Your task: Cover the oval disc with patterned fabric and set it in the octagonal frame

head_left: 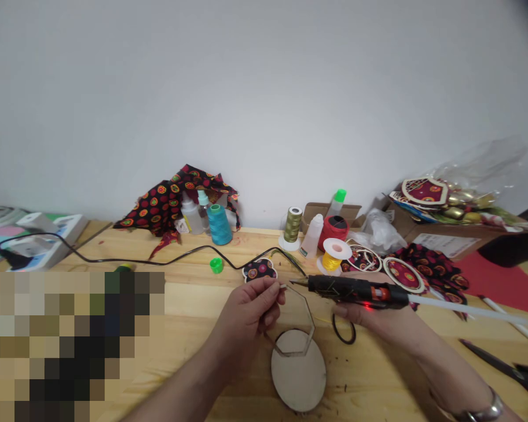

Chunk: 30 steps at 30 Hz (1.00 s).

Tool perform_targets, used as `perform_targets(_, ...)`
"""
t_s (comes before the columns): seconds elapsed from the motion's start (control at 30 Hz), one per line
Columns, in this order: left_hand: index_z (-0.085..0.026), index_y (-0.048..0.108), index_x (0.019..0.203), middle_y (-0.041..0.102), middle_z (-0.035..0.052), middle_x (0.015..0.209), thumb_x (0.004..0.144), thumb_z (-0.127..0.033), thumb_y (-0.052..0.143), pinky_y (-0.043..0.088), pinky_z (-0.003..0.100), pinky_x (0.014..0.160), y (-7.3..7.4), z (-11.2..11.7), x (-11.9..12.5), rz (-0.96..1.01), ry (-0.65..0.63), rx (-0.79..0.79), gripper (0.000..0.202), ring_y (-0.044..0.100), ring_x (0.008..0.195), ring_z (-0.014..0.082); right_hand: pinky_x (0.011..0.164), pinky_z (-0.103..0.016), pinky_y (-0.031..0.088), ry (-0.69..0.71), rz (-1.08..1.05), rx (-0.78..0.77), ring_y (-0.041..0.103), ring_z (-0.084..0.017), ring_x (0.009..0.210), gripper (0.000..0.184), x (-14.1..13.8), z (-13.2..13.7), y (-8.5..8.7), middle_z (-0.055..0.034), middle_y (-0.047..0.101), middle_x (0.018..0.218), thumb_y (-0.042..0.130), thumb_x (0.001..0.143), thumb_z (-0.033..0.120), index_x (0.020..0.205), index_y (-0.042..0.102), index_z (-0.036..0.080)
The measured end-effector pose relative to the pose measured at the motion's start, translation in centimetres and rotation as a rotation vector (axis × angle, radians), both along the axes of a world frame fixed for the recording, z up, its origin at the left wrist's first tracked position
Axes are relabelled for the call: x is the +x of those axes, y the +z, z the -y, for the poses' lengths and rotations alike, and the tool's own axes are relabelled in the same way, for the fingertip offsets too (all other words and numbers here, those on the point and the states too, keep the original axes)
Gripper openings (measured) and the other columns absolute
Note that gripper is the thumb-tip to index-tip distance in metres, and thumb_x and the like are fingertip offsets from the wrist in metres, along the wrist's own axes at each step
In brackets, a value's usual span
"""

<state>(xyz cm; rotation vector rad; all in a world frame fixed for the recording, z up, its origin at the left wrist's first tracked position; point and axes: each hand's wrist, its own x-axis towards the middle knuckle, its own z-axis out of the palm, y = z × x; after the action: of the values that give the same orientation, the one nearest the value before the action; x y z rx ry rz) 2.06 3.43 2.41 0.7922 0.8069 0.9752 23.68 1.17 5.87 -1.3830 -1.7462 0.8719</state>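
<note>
My left hand (257,310) pinches a thin polygonal frame (311,319) between thumb and fingers, near its upper left corner. In my right hand (365,316) is a black hot glue gun (356,290), with a red light showing and a white glue stick (462,306) running out of its back. The gun's nozzle points left, close to the frame's pinched corner; whether they touch I cannot tell. Under the lower part of the frame lies a pale round disc (298,378). A dark ring (344,328) rests on the table below the gun.
A black cord (127,262) crosses the table from a power strip (66,237). Behind stand a blue thread spool (220,225), a yellow spool (332,261) and a glue bottle (312,236). Patterned cloth (158,202) lies at left back, scissors (501,363) at right, a cardboard box (449,234) behind.
</note>
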Motion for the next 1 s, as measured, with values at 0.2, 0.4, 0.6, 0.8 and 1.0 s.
perform_targets(0.2,-0.012,0.065,0.071,0.055,-0.0038,0.063,0.066,-0.039,0.082,0.017,0.017,0.042,0.25,0.14,0.08,-0.004,0.010,-0.005,0.033,0.037,0.042,0.0000,0.049,-0.026,0.042,-0.005,0.030,-0.041,0.048,-0.014,0.055,0.020,-0.24,0.19,0.45,-0.0007,0.057,0.057,0.068,0.066,0.032,0.055,0.058,0.019)
perform_targets(0.4,-0.012,0.065,0.071,0.056,-0.0035,0.064,0.068,-0.038,0.081,0.017,0.016,0.042,0.17,0.23,0.01,0.000,0.007,-0.005,0.031,0.037,0.042,-0.0005,0.047,-0.024,0.035,-0.003,0.034,-0.080,0.041,-0.012,0.052,0.021,-0.22,0.28,0.14,0.0019,0.050,0.055,0.068,0.067,0.032,0.057,0.058,0.017)
perform_targets(0.6,-0.013,0.066,0.073,0.057,-0.0029,0.066,0.070,-0.038,0.080,0.019,0.017,0.043,-0.07,0.01,-0.04,0.006,-0.003,0.001,0.029,0.038,0.043,0.0001,0.044,-0.023,0.032,0.004,0.054,-0.111,0.038,-0.010,0.050,0.027,-0.24,0.18,-0.15,0.0036,0.046,0.052,0.069,0.068,0.033,0.053,0.052,0.018)
perform_targets(0.8,-0.013,0.065,0.072,0.055,-0.0032,0.065,0.070,-0.038,0.079,0.019,0.017,0.043,-0.04,0.12,-0.05,-0.005,-0.005,0.008,0.029,0.037,0.043,0.0006,0.044,-0.023,0.032,0.006,0.076,-0.125,0.039,-0.010,0.049,0.030,-0.20,0.19,-0.30,0.0037,0.046,0.051,0.069,0.068,0.036,0.053,0.050,0.019)
perform_targets(1.0,-0.012,0.065,0.072,0.057,-0.0023,0.066,0.067,-0.040,0.081,0.017,0.018,0.043,0.08,0.16,-0.06,-0.024,0.008,0.011,0.032,0.037,0.043,0.0010,0.042,-0.023,0.033,0.008,0.085,-0.126,0.040,-0.010,0.047,0.030,-0.24,0.13,-0.23,0.0035,0.047,0.049,0.069,0.067,0.034,0.051,0.049,0.019)
